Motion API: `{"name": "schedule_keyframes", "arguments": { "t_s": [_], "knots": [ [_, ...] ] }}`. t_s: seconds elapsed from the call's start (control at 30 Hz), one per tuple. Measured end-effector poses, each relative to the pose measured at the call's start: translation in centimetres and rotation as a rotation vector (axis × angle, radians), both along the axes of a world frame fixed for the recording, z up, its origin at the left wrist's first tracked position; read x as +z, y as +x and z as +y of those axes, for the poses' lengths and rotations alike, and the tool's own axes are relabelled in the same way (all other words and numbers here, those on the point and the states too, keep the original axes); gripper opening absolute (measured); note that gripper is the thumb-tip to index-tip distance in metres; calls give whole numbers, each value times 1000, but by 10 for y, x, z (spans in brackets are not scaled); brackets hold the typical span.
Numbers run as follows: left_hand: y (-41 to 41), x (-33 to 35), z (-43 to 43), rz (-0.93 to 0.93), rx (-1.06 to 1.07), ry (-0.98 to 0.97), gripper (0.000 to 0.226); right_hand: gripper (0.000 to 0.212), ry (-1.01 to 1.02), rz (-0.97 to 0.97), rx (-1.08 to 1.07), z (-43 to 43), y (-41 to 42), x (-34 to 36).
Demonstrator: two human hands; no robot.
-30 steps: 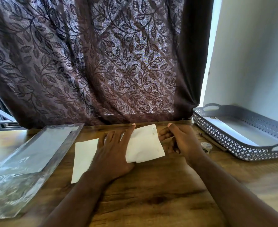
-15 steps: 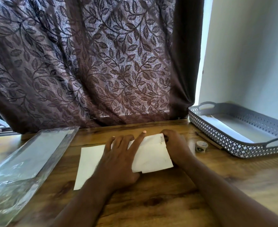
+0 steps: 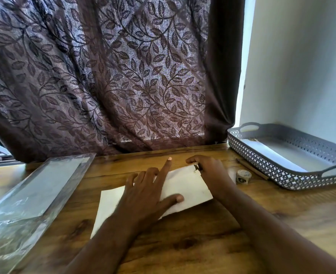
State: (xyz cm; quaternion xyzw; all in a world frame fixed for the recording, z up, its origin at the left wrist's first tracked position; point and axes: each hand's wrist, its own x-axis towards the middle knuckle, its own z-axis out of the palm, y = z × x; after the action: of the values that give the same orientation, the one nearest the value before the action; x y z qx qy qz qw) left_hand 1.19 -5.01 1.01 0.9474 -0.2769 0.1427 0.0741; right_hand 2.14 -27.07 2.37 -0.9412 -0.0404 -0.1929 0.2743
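A white sheet of paper [image 3: 188, 186] lies on the wooden table [image 3: 202, 244], its right part folded over the left. My left hand [image 3: 149, 192] lies flat on the fold, fingers spread, thumb pressing the folded flap. My right hand [image 3: 208, 171] rests at the flap's far right corner, where a small dark mark or piece shows under its fingertips. Whether those fingers pinch anything is hidden.
A clear plastic sleeve with paper inside [image 3: 30, 190] lies at the left. A small tape roll [image 3: 243, 176] and a pencil [image 3: 252, 169] lie right of the paper. A grey perforated tray [image 3: 281, 175] stands at the right by the wall. A leaf-patterned curtain [image 3: 113, 76] hangs behind.
My right hand has come in from beside the paper onto the flap's far right corner. My left hand has stayed flat on the fold, its thumb now spread onto the flap.
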Motion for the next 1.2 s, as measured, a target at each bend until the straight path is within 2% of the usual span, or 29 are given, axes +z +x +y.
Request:
{"name": "schedule_keyframes", "arguments": {
  "t_s": [0.17,0.27,0.33,0.5,0.63,0.77,0.83,0.9,1.0,1.13,1.2],
  "knots": [
    [6,0,8,54,43,-285,94,54,-55,50,3,4,-4,-1],
    [12,-1,12,20,42,-398,55,48,-42,26,0,4,-7,4],
    [14,-3,12,6,47,-456,42,45,-37,8,3,4,-8,7],
    [15,-4,11,-15,52,-511,38,44,-67,36,2,7,-10,7],
    [14,-2,10,-89,55,-500,34,36,145,45,-41,8,-10,9],
    [16,2,13,-92,48,-500,40,15,180,149,-49,6,-9,8],
    [16,3,15,-99,45,-487,41,9,286,197,-45,5,-9,8],
    [16,4,15,-96,48,-493,40,10,435,261,-36,3,-11,11],
    [14,4,15,-82,43,-519,38,18,552,329,4,-1,-14,15],
    [14,4,17,-110,70,-529,35,25,573,416,35,1,-15,12],
    [16,4,20,-141,85,-530,34,36,556,495,59,4,-13,7]
  ]
}}
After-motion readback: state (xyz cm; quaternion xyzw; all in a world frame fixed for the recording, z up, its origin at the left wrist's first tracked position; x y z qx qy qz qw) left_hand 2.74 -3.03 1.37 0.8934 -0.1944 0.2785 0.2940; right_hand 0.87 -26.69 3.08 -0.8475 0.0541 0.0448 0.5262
